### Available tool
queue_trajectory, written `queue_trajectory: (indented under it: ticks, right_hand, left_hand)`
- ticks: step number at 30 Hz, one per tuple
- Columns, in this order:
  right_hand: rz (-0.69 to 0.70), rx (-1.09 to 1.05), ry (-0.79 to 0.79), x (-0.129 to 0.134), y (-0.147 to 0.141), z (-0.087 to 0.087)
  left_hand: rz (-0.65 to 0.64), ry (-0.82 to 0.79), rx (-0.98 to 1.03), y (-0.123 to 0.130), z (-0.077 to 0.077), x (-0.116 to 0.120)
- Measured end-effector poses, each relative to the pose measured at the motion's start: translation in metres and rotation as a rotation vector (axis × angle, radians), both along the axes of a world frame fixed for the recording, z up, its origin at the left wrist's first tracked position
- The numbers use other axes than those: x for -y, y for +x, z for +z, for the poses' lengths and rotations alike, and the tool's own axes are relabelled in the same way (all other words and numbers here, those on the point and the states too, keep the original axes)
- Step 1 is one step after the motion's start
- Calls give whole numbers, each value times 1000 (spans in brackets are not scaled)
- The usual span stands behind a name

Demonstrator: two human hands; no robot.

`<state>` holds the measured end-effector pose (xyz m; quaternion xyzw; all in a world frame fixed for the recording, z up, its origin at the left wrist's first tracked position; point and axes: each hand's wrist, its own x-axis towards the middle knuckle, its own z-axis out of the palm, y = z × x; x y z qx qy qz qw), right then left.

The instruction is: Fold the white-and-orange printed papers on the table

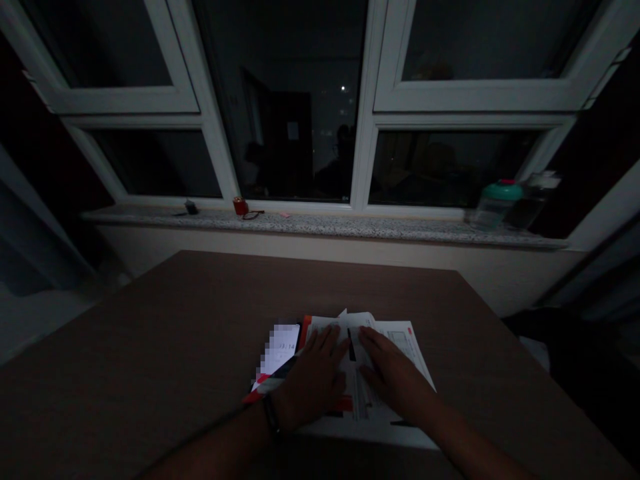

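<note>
An open printed booklet (410, 347) with white pages and red and black patches lies on the brown table. My left hand (320, 370) rests on its left side with fingers stretched out, a dark band around the wrist. On the right side lies my right hand (390, 370), its fingers apart and pointing towards the middle of the pages. Both hands cover much of the print. Beside the booklet's left edge is a phone (283, 347) with a lit screen, partly covered by the booklet's corner.
Beyond the table (215, 300) runs a speckled stone windowsill (350, 227) under dark windows. On the sill stand a small red jar (240, 206), a small dark object (191, 207), and a bottle with a teal lid (500, 200) beside another bottle (533, 200). The room is dim.
</note>
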<state>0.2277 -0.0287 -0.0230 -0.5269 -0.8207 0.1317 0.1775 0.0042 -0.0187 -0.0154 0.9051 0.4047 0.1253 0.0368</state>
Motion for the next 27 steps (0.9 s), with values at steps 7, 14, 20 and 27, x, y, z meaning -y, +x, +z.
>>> queue_trajectory:
  ticks: [7, 14, 20, 27]
  right_hand:
    - [-40, 33, 14, -2, 8, 0]
    - [-3, 17, -6, 5, -2, 10]
    - [-73, 102, -6, 6, 1, 14]
    - [-109, 16, 21, 1, 3, 13]
  left_hand:
    - [-24, 31, 6, 1, -1, -1]
    - [-56, 37, 28, 1, -6, -3]
    - [-75, 1, 30, 1, -1, -2]
    - [-73, -15, 38, 3, -2, -3]
